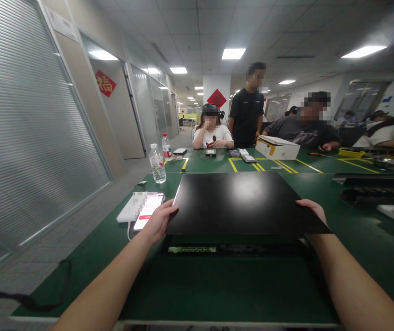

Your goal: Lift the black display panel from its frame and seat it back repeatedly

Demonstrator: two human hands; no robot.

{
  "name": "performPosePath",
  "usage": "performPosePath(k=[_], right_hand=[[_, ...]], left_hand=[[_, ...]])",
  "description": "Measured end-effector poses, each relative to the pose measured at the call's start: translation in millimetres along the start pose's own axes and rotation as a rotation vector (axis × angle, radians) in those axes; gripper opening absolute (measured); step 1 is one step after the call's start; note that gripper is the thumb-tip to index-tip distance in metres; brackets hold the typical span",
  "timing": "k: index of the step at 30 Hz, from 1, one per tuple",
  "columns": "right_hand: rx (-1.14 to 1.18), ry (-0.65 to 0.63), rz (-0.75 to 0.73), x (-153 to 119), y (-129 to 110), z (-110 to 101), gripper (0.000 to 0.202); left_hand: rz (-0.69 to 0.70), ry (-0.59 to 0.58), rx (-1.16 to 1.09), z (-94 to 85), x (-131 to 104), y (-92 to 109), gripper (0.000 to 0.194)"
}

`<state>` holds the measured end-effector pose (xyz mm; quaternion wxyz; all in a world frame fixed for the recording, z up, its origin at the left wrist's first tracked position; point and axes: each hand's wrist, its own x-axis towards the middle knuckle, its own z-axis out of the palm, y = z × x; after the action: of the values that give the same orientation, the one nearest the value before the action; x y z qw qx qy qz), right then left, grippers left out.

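Observation:
A flat, glossy black panel [238,207] is raised above the green table, a ceiling light reflected on it. My left hand [160,220] grips its left edge, thumb on top. At the opposite edge, my right hand [312,209] is closed round the panel, most of its fingers hidden beneath. Under the near edge, a dark object shows a strip of green circuit board [192,249]; the rest of it is in shadow or covered by the panel.
Left of the panel lie a lit phone [147,212] and a white box [131,209]; a water bottle [157,164] stands behind them. Long black parts [373,180] lie to the right. Across the table several people sit or stand near a white carton [277,148]. A black strap [64,280] hangs over the left edge.

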<state>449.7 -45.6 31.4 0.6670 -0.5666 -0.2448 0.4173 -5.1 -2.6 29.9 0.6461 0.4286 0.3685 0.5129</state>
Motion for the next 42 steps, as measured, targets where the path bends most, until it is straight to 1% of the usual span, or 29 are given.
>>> performPosePath(k=[3,4,8,10,16,19,22,24,29,32,39,42], right_hand=[[-0.004,-0.117,0.205,-5.5,-0.8,7.4,0.02],[-0.002,-0.161,0.243,-6.4,-0.2,8.9,0.023],[-0.056,-0.349,0.303,-6.6,6.8,11.7,0.028],[-0.094,-0.378,0.306,-4.7,12.4,12.2,0.026],[-0.218,-0.309,0.246,7.9,24.6,8.4,0.016],[-0.255,-0.237,0.172,10.7,23.1,6.5,0.022],[-0.272,-0.141,0.093,10.0,19.8,6.3,0.029],[-0.282,-0.105,0.067,9.3,18.9,6.4,0.029],[-0.328,-0.091,0.056,10.1,19.6,5.9,0.02],[-0.361,-0.051,0.047,11.3,18.5,6.2,0.017],[-0.328,-0.001,0.02,12.3,19.6,8.7,0.015],[-0.345,0.009,0.016,12.7,21.3,8.0,0.013]], left_hand=[[0.004,0.041,-0.015,-2.5,0.7,3.2,0.045],[0.023,0.064,-0.027,-3.7,1.4,3.8,0.044],[0.087,0.148,-0.076,-8.1,4.6,5.3,0.035],[0.103,0.184,-0.087,-9.3,5.1,6.2,0.034],[0.146,0.215,-0.095,-9.5,4.4,6.4,0.038],[0.159,0.245,-0.089,-9.5,4.9,5.1,0.039],[0.176,0.244,-0.081,-8.7,4.7,4.7,0.039],[0.182,0.249,-0.067,-7.5,3.9,4.7,0.041],[0.155,0.239,-0.028,-4.0,1.0,3.5,0.042],[0.157,0.222,-0.019,-2.6,-0.2,2.2,0.042],[0.135,0.24,-0.019,-0.2,-2.8,1.1,0.05],[0.142,0.227,-0.01,-0.5,-2.8,1.0,0.051]])
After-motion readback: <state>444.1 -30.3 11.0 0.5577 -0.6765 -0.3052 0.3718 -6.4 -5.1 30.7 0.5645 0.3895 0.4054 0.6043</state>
